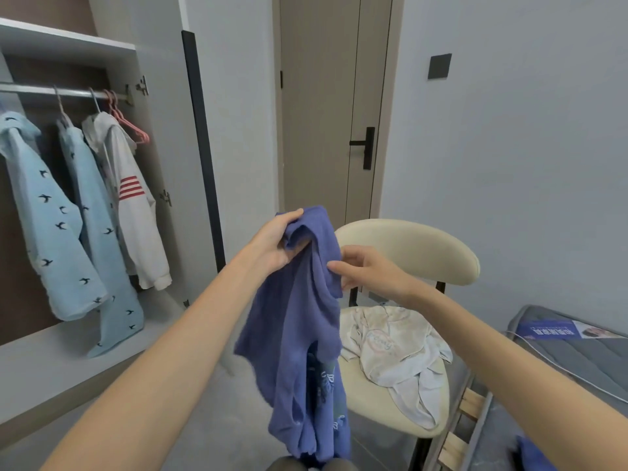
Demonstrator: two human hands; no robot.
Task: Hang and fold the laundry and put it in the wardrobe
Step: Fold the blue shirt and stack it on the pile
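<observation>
While the left hand (275, 244) grips the top of the blue garment (299, 321), bunched in its curled fingers, the right hand (365, 270) pinches the fabric edge just beside it. Garment hangs down below both hands. Behind the grip: cream chair (418, 246) with a white garment (394, 348) on its seat. Left of the grip: open wardrobe (68, 45), clothes on hangers.
</observation>
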